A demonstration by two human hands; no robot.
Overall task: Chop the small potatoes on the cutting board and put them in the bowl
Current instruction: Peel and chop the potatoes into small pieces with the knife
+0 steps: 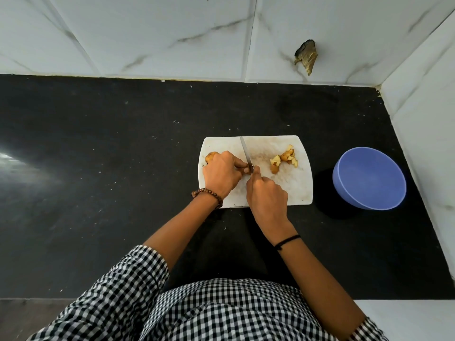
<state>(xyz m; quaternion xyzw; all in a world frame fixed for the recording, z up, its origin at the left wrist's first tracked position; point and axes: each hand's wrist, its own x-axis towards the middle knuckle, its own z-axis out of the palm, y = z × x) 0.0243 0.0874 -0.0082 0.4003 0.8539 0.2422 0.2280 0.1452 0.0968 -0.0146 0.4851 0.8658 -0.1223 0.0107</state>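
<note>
- The black speckled desk (98,168) fills the middle of the view and runs back to the wall.
- A white marble-veined tiled wall (147,33) stands behind the desk and turns along its right side.
- A black-and-white checked shirt (209,313) covers the person's body at the bottom, with both forearms bare.
- The white cutting board (295,188) lies flat on the desk, right of centre, its surface stained and scuffed.
- The blue bowl (369,178) stands on the desk to the right of the cutting board, near it but not touching.
- The right grip (267,193), a bare hand, is clamped round the knife's handle, which it hides, with its forefinger stretched towards the blade.
- The left grip (221,173), also a bare hand, is curled over a small potato (247,170) and pins it to the board, fingertips just beside the blade.
- The knife (246,153) points away from the person, its blade down on the pinned potato.
- The chopped pieces (285,158) lie heaped on the board's right half, well apart from the hands.
- A whole potato (210,157) sits at the board's left edge, partly behind the left grip.
- A brown dried object (306,56) is stuck on the wall.
- A beaded bracelet (208,194) circles the left wrist.
- A thin black band (286,241) circles the right wrist.
</note>
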